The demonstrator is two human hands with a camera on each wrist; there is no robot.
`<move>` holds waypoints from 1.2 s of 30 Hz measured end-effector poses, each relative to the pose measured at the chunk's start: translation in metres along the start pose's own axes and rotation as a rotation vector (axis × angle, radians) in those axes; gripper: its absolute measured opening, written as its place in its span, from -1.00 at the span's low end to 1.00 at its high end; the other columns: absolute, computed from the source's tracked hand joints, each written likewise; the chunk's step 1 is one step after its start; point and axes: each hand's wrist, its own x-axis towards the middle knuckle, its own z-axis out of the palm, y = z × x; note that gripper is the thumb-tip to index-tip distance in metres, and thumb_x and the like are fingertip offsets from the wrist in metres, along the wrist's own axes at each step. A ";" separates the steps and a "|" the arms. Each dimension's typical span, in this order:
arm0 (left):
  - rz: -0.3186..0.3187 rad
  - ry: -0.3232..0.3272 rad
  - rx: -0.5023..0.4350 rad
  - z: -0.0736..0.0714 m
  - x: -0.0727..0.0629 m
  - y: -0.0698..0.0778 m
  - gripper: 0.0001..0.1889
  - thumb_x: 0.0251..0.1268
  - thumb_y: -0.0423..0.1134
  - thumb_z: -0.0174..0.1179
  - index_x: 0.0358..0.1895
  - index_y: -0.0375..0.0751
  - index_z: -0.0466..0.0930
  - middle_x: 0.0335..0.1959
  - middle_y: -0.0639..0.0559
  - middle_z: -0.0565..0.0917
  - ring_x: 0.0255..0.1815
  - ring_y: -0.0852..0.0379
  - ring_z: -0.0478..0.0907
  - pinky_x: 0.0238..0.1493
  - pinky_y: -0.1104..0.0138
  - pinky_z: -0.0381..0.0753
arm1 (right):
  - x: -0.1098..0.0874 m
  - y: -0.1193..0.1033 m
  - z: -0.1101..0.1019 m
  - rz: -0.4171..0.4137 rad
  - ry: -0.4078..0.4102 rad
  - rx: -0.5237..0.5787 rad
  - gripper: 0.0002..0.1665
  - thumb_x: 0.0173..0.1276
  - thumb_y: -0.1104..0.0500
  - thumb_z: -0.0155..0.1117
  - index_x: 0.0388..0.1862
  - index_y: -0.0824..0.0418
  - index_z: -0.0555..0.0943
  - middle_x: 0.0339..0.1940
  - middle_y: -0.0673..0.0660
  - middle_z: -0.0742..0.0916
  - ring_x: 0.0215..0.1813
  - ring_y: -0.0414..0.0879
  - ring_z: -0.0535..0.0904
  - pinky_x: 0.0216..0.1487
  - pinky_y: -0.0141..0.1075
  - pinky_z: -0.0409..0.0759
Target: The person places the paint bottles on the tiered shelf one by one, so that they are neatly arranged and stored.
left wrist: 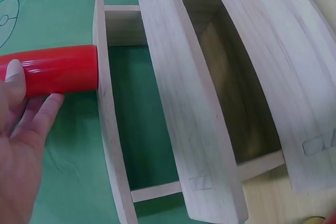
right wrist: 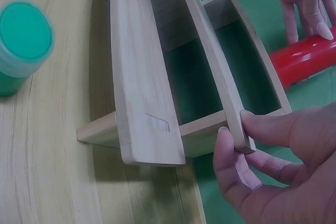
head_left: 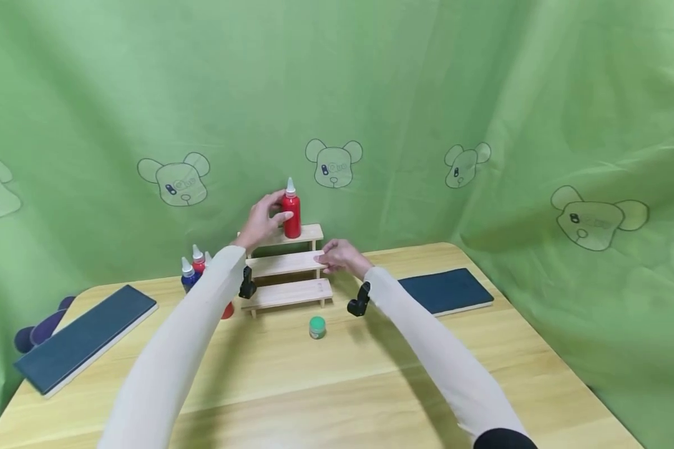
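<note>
On the top step of a three-tier wooden stand [head_left: 289,294] is an upright red squeeze bottle [head_left: 292,217] with a pale pointed nozzle. My left hand [head_left: 262,221] holds that bottle from its left side, thumb in front and fingers behind. My right hand [head_left: 341,257] pinches the right end of the middle step; in the right wrist view its thumb and fingers [right wrist: 226,153] close round the board's end. The left wrist view has the red bottle [left wrist: 63,71] with its base against the top board.
A small green-lidded jar [head_left: 317,327] stands in front of the stand. Blue and red squeeze bottles [head_left: 188,274] cluster to its left, partly behind my left sleeve. Dark flat pads [head_left: 90,337] lie at the left and right [head_left: 449,290]. Green curtain hangs behind the table.
</note>
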 end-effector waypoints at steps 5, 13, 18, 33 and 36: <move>0.010 0.019 -0.040 0.000 0.000 0.003 -0.34 0.47 -0.48 0.23 0.59 -0.23 0.30 0.39 -0.32 0.51 0.38 -0.28 0.52 0.43 -0.04 0.55 | -0.002 -0.007 0.001 0.005 -0.001 -0.007 -0.61 0.41 0.34 0.41 0.11 0.36 0.47 -0.30 0.09 0.62 -0.41 -0.16 0.58 0.19 -0.11 0.72; 0.020 0.020 -0.039 0.000 -0.007 0.006 -0.35 0.49 -0.50 0.20 0.59 -0.20 0.31 0.40 -0.32 0.54 0.36 -0.27 0.54 0.40 -0.03 0.59 | -0.003 -0.010 0.005 0.016 -0.014 0.000 -0.55 0.41 0.34 0.41 0.18 0.40 0.46 -0.26 0.11 0.63 -0.39 -0.15 0.60 0.27 -0.08 0.69; 0.066 0.053 0.042 -0.005 -0.014 0.010 -0.33 0.49 -0.47 0.22 0.60 -0.16 0.29 0.41 -0.32 0.54 0.43 -0.24 0.51 0.47 -0.02 0.52 | -0.004 -0.014 0.004 0.009 -0.005 -0.005 -0.59 0.41 0.36 0.40 0.13 0.39 0.45 -0.23 0.12 0.62 -0.38 -0.16 0.59 0.33 -0.02 0.64; 0.078 0.049 0.260 -0.068 -0.087 0.027 -0.63 0.54 -0.37 0.18 0.32 -0.36 0.53 0.26 -0.29 0.62 0.24 -0.20 0.58 0.25 -0.05 0.67 | -0.002 -0.013 0.000 0.005 -0.004 -0.017 -0.74 0.41 0.37 0.39 -0.08 0.30 0.47 -0.23 0.13 0.61 -0.38 -0.15 0.57 0.34 0.00 0.63; 0.047 0.070 0.284 -0.075 -0.104 0.018 -0.66 0.54 -0.35 0.19 0.27 -0.37 0.56 0.20 -0.28 0.65 0.17 -0.18 0.59 0.23 -0.06 0.67 | -0.004 -0.010 -0.003 0.024 -0.008 -0.003 -0.73 0.41 0.38 0.38 -0.07 0.30 0.45 -0.23 0.13 0.61 -0.36 -0.14 0.58 0.37 0.00 0.61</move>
